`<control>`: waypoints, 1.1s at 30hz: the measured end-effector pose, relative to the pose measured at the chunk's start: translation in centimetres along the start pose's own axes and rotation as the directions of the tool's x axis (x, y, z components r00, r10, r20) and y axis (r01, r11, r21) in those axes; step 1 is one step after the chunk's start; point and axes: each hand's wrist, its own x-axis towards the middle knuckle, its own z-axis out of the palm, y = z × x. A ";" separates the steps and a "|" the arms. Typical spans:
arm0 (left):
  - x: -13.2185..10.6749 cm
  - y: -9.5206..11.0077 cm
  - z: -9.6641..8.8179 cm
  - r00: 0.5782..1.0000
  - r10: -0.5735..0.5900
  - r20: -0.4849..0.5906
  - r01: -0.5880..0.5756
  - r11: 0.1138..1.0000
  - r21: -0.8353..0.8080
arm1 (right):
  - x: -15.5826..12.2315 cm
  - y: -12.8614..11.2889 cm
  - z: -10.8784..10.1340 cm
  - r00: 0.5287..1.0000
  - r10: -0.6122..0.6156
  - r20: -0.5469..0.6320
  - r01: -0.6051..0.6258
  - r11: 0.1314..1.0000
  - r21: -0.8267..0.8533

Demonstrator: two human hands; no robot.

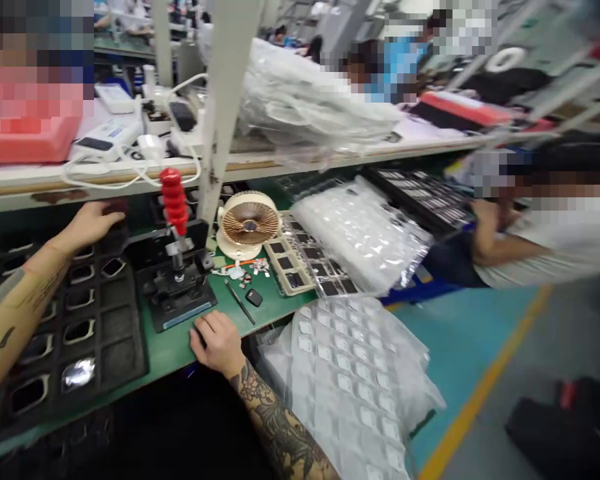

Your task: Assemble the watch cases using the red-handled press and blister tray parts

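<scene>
My left hand [91, 227] reaches to the far side of a black foam tray [123, 320]. Its fingers are drawn together at a dark piece that I cannot make out. Watch-like square frames [80, 330] sit in several of the tray's pockets. My right hand [219, 343] rests at the front edge of the green bench [175, 350], fingers curled; what they hold, if anything, is hidden. Just beyond it stands a hand press [177, 287] with a red ribbed handle [174, 200]. Right of the press lie black tweezers [240, 303] and a small dark square part [253, 297].
A cream fan [249, 223] stands behind the small parts. Farther right are a beige tray [290, 270] and bubbled plastic trays [360, 230]. Bagged pocket sheets [350, 373] hang beside the bench. A white post [227, 100] and shelf edge [285, 160] cross above. A co-worker's arm [510, 247] is at right.
</scene>
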 end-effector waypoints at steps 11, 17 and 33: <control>-35.4 2.7 5.9 0.674 0.017 -0.738 0.375 0.853 0.363 | -0.3 1.7 -0.4 0.970 -0.222 0.101 0.195 0.954 0.229; -41.1 -5.5 2.2 0.281 -0.125 -0.952 0.719 0.684 0.123 | 0.2 -2.0 -0.2 0.923 -0.274 0.271 0.112 0.864 0.491; -42.7 -9.0 2.4 0.257 -0.049 -0.965 0.710 0.687 0.154 | -1.0 -5.0 0.7 0.913 -0.316 0.258 0.134 0.830 0.541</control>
